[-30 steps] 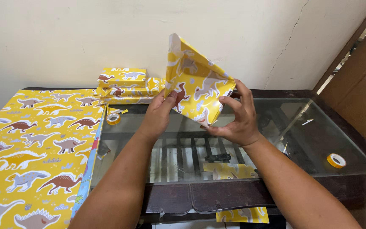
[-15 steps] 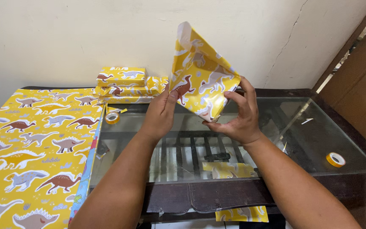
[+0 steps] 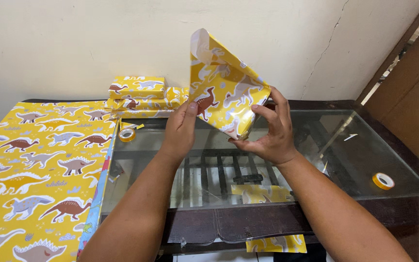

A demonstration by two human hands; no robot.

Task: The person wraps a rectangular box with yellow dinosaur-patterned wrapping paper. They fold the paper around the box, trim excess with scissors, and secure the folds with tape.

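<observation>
At 10 o'clock from the hands, a stack of wrapped boxes (image 3: 139,94) in yellow dinosaur paper sits against the wall. A sheet (image 3: 40,160) of the same paper covers the table at 9 o'clock. One tape roll (image 3: 127,134) lies on the glass top (image 3: 326,145) near the stack, another roll (image 3: 383,181) at 3 o'clock. Both hands hold a paper cone (image 3: 224,92) above the glass, its tip at 11 o'clock, long axis near upright. The left hand (image 3: 180,128) pinches its left edge; the right hand (image 3: 267,133) pinches the lower corner.

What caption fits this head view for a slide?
Both hands, left hand and right hand, hold a yellow dinosaur-print wrapped parcel above a glass table.
</observation>
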